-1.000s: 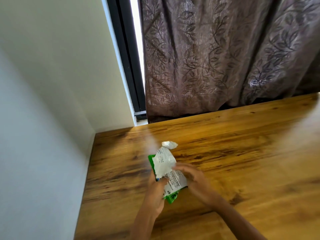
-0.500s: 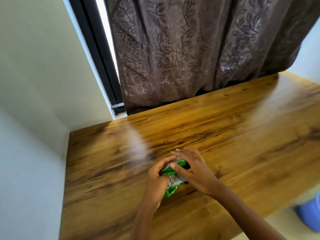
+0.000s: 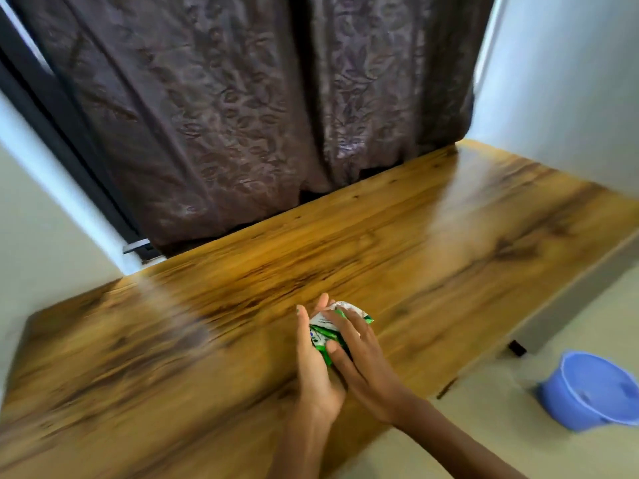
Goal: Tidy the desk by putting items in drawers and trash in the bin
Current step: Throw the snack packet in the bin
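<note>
1. Green and white wrapper (image 3: 328, 328): a crumpled packet of thin, glossy film, folded small, with green print on a white ground. It lies sandwiched between the two hands above the counter, near its front edge.
2. Left hand (image 3: 316, 364): held edge-up at 9 o'clock of the wrapper, palm facing right, fingers straight and close together, cradling the wrapper against the palm.
3. Right hand (image 3: 363, 354): laid over the wrapper from 4 o'clock, fingers extended and slightly spread, pressing the packet flat toward the left palm. Neither hand curls round it.
4. Counter (image 3: 432, 257): a long slab of varnished wood, amber with dark grain streaks and pale glare patches. Its far edge meets the curtain at 12 o'clock.
5. Blue bin (image 3: 594, 392): a round, smooth plastic container standing on the floor at 3 to 4 o'clock of the hands, well apart from them and beyond the counter's front edge. Its mouth tilts toward the camera; the visible part of the interior shows no contents.
6. Curtain (image 3: 259, 108): heavy brown fabric with an embossed leaf pattern, hanging in vertical folds. A dark window frame (image 3: 58, 115) runs along its left side at 10 o'clock.
7. Floor (image 3: 518, 437): plain, pale and matt.
</note>
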### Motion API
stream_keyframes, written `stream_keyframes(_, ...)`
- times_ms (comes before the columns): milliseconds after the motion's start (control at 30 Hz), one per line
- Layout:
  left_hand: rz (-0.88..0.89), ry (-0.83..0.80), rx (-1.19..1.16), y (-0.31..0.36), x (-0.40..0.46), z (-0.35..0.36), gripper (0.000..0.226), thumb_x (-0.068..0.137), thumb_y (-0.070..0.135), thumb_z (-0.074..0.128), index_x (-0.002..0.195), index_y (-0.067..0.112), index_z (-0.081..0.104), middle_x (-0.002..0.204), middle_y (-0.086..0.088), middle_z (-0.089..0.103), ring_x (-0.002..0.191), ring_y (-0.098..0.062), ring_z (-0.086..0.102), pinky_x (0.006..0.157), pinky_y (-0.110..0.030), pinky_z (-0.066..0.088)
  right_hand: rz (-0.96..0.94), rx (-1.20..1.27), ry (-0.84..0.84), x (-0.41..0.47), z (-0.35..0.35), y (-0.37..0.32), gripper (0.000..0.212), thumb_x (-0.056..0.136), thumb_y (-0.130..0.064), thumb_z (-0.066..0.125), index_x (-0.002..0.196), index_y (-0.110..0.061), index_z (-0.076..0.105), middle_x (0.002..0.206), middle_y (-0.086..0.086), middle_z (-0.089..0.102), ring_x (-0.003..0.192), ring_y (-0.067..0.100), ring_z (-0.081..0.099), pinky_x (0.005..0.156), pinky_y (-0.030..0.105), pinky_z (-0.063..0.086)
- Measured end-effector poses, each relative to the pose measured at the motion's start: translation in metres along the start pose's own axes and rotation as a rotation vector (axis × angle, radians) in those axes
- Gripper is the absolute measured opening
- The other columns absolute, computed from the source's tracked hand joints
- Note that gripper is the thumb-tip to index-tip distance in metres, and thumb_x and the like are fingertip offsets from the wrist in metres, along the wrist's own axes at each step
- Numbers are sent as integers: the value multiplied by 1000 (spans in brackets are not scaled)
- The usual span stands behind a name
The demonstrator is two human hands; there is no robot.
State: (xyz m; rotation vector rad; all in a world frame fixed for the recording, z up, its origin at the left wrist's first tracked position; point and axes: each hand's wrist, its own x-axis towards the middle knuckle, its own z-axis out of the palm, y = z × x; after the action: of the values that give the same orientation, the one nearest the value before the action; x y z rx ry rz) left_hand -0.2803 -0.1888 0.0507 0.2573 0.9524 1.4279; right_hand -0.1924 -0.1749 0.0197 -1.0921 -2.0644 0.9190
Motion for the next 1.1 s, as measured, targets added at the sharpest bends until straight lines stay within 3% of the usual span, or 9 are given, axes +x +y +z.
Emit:
stream_keyframes(300,-156,-154,120,-117,20,140,69,75,72,33,131,37,52,125,-5,63,110,-24,64,90,-39,50,179,77,107,-55,-152,91,66,82,-73,32,138,-38,33,145,-12,26,137,1,18,113,25,21)
stream_keyframes(467,-301,-293,161,-177,50,201,64,76,70,35,128,38,55,131,-5,59,119,-26,57,103,-42,41,287,62,274,-77,-213,140,72,78,-78,31,139,-40,33,146,-12,26,138,-2,16,112,20,18)
stream_keyframes(567,-376,-337,182,-215,73,235,64,80,67,33,131,33,53,132,-6,58,120,-27,56,98,-39,45,358,5,362,-88,-242,173,72,80,-76,27,140,-38,31,145,-15,24,139,-1,14,113,20,16)
stream_keyframes(633,-432,-357,207,-244,89,260,67,77,67,37,132,32,53,134,-6,56,122,-27,54,104,-42,41,392,-19,401,-94,-265,199,72,82,-74,28,142,-34,31,142,-17,23,139,1,17,111,17,16)
stream_keyframes(733,-498,-347,223,-287,112,298,68,73,66,45,129,29,56,135,-7,55,124,-27,52,108,-45,36,463,-28,427,-102,-305,238,63,87,-62,40,141,-30,32,140,-17,26,135,1,24,110,16,20)
stream_keyframes(800,-554,-316,240,-317,130,326,64,79,65,42,128,27,56,133,-7,56,119,-25,56,97,-40,46,527,-41,436,-107,-336,266,56,90,-48,45,141,-28,33,142,-12,31,133,2,29,110,16,24)
stream_keyframes(933,-626,-373,343,-375,160,373,56,92,61,26,133,29,48,118,-5,64,95,-14,68,70,-28,55,633,-70,443,-116,-392,320,45,97,-24,46,141,-26,37,139,-4,43,120,0,40,93,-3,23)
stream_keyframes(1100,-676,-435,483,-436,184,413,55,96,57,22,139,30,40,132,-5,56,116,-17,57,97,-33,43,717,-109,575,-133,-432,379,40,96,-13,48,134,-25,47,129,0,57,115,12,53,84,12,34)
